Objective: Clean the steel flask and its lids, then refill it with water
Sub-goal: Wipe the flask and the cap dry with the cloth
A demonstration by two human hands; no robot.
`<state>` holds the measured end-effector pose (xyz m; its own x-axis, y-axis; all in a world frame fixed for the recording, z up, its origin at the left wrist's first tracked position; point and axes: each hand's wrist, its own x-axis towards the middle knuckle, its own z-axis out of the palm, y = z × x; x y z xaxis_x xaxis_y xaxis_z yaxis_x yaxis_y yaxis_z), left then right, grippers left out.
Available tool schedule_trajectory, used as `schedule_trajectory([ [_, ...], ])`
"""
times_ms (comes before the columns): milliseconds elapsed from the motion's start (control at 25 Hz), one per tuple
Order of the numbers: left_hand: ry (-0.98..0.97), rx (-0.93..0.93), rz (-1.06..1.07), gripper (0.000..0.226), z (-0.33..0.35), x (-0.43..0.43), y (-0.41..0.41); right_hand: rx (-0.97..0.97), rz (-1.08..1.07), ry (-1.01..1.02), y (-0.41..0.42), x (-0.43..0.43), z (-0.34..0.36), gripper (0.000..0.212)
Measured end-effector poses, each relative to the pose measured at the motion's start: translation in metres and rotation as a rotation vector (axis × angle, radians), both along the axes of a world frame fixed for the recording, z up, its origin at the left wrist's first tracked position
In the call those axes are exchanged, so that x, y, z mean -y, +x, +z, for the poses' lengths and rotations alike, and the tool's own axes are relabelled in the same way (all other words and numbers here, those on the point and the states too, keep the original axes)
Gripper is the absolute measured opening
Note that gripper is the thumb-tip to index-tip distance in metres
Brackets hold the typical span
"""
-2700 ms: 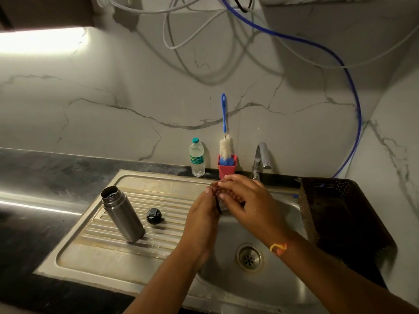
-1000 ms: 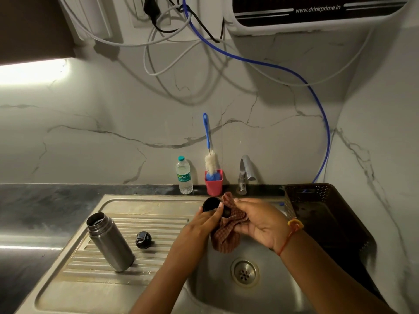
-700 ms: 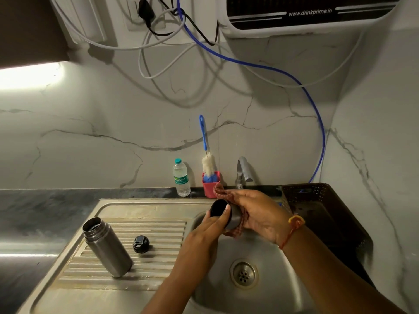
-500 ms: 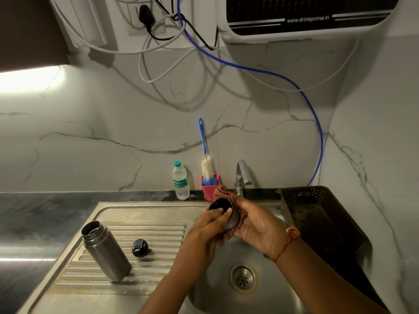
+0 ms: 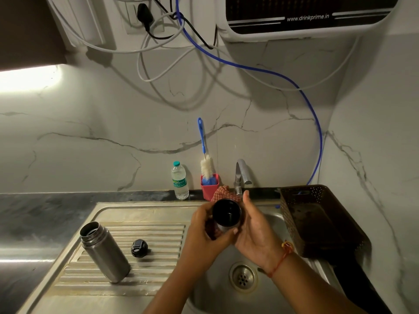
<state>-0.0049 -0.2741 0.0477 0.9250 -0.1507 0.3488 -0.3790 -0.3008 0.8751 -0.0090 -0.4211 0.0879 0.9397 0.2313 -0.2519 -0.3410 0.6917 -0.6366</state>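
Note:
The open steel flask (image 5: 104, 251) stands on the ribbed drainboard (image 5: 127, 277) at the left. A small black inner lid (image 5: 139, 248) lies just right of it. Over the sink basin (image 5: 226, 295) my left hand (image 5: 205, 232) and my right hand (image 5: 254, 230) hold the steel cup lid (image 5: 226, 215) between them, its dark open mouth towards me. A red checked cloth (image 5: 221, 192) is wrapped round the lid's back, under my right hand's fingers. The tap (image 5: 241, 175) stands right behind the lid.
A small water bottle (image 5: 179, 183) and a red cup (image 5: 209, 189) with a blue-handled bottle brush (image 5: 205, 164) stand at the back edge. A dark perforated basket (image 5: 317, 218) fills the right side. A water purifier (image 5: 306, 17) hangs on the wall above, with hoses and cables.
The cloth hung loose beside the cup lid a second ago; it now wraps the lid's back, and the lid's mouth has turned towards me. The flask and black lid have stayed put.

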Motion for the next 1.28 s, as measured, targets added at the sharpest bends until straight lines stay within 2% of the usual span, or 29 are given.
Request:
schedule_trajectory([
  [120, -0.143, -0.006, 0.009, 0.065, 0.005, -0.01, 0.003, 0.041, -0.04, -0.119, 0.002, 0.002, -0.006, 0.044],
  [200, -0.266, -0.117, 0.014, 0.066, 0.004, -0.021, 0.01, 0.036, -0.156, -0.235, 0.006, 0.006, -0.014, 0.039],
  [240, -0.323, -0.19, -0.004, 0.064, 0.003, -0.025, 0.012, 0.029, -0.213, -0.324, 0.008, 0.007, -0.015, 0.035],
  [320, -0.413, -0.314, -0.052, 0.055, 0.004, -0.027, 0.013, 0.09, -0.271, -0.628, 0.009, 0.008, -0.011, 0.02],
  [440, -0.5, -0.408, -0.077, 0.031, 0.009, -0.019, 0.013, 0.365, -0.317, -0.986, 0.008, 0.009, -0.004, 0.02],
  [520, -0.52, -0.438, -0.062, 0.026, 0.009, -0.013, 0.017, 0.615, -0.333, -1.213, 0.009, 0.007, -0.004, 0.018],
  [600, -0.569, -0.486, -0.072, 0.038, 0.011, -0.007, 0.018, 0.787, -0.311, -1.423, 0.011, 0.0, -0.01, 0.024],
  [720, -0.668, -0.602, -0.034, 0.05, 0.016, 0.0, 0.021, 0.905, -0.262, -1.625, 0.012, -0.014, -0.011, 0.031],
  [840, -0.738, -0.644, 0.024, 0.051, 0.023, 0.001, 0.028, 1.062, -0.13, -1.669, 0.01, -0.019, -0.008, 0.036],
  [1000, -0.748, -0.73, 0.048, 0.044, 0.028, -0.005, 0.032, 1.349, -0.032, -2.078, 0.019, -0.002, -0.009, 0.041],
  [1080, -0.739, -0.797, 0.016, 0.046, 0.028, -0.005, 0.032, 1.369, -0.004, -2.226, 0.027, 0.007, -0.01, 0.039],
  [1200, -0.692, -0.817, 0.03, 0.046, 0.03, -0.008, 0.039, 1.298, -0.019, -2.325, 0.034, 0.011, -0.019, 0.044],
  [1240, -0.67, -0.801, 0.047, 0.042, 0.032, -0.008, 0.042, 1.225, -0.041, -2.271, 0.036, 0.009, -0.023, 0.047],
  [1280, -0.632, -0.788, 0.069, 0.038, 0.036, -0.008, 0.045, 1.1, -0.053, -2.126, 0.037, 0.006, -0.025, 0.047],
])
